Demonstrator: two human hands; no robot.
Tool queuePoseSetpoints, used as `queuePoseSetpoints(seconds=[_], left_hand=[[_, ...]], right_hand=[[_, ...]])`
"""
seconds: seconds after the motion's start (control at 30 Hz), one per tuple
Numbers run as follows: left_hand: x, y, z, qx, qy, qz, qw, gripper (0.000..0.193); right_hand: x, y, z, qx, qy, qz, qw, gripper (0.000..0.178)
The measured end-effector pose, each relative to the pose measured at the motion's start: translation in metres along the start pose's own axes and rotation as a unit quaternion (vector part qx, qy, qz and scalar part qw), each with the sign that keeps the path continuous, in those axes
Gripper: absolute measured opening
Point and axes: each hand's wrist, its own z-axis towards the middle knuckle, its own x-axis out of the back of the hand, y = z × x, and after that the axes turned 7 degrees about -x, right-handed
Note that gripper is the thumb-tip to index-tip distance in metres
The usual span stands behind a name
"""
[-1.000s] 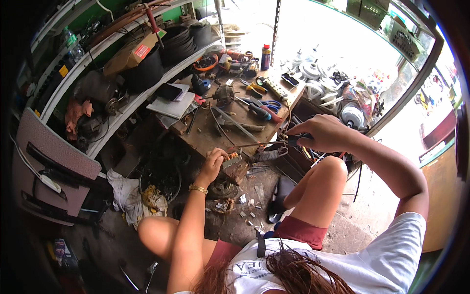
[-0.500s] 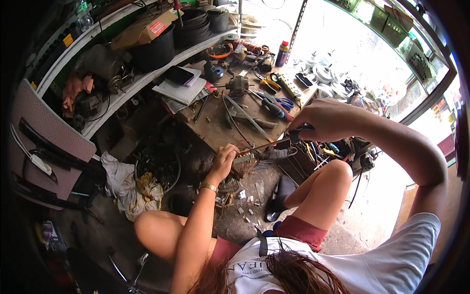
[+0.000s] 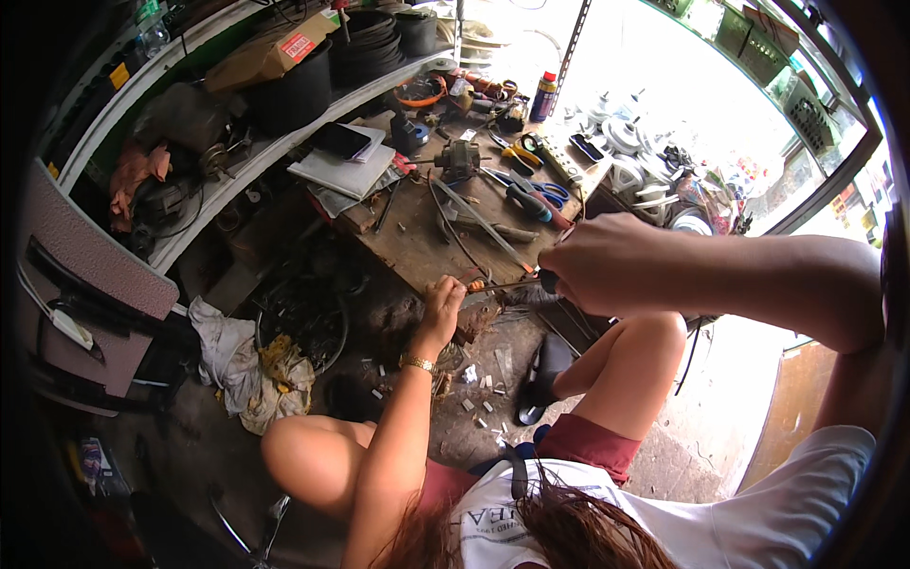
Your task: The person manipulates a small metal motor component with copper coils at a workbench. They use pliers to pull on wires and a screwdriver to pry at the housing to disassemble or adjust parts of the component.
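My left hand [image 3: 443, 308], with a gold-toned bracelet at the wrist, is closed at the near edge of the wooden worktable. Its fingertips are at a small copper-coloured part [image 3: 477, 284], mostly hidden by the fingers. My right hand [image 3: 597, 266] is wrapped round the dark handle of a long tool. The tool's thin metal shaft [image 3: 512, 284] points left and reaches the copper-coloured part. Its tip is too small to make out, so I cannot tell its exact kind.
On the worktable [image 3: 398, 248] lie a small motor [image 3: 459, 159], yellow-handled pliers [image 3: 521, 154], blue-handled scissors [image 3: 553, 194] and a spray can [image 3: 543, 98]. A shelf with black buckets [image 3: 303, 95] stands left. Rags [image 3: 223, 346] and small scraps [image 3: 485, 408] lie on the floor.
My right hand has come down and to the left, bringing the tool's handle closer to my left hand. Its forearm now lies more level. My left hand has hardly moved.
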Motion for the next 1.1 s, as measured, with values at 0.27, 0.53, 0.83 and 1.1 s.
queuePoseSetpoints(seconds=[0.27, 0.53, 0.83, 1.1], left_hand=[[-0.014, 0.000, -0.003, 0.079, 0.055, -0.109, 0.989, 0.032], [-0.015, -0.011, 0.002, 0.068, 0.094, -0.117, 0.986, 0.033], [-0.002, -0.017, 0.009, 0.007, 0.087, -0.071, 0.994, 0.038], [0.018, 0.045, 0.051, 0.065, -0.180, 0.201, 0.961, 0.031]], right_hand=[[-0.050, 0.002, -0.021, -0.034, 0.057, 0.093, 0.993, 0.026], [-0.118, -0.027, -0.053, -0.088, 0.098, 0.027, 0.991, 0.068], [-0.110, 0.001, -0.065, -0.093, 0.177, 0.190, 0.961, 0.033], [-0.102, 0.060, -0.098, -0.143, 0.201, 0.204, 0.947, 0.039]])
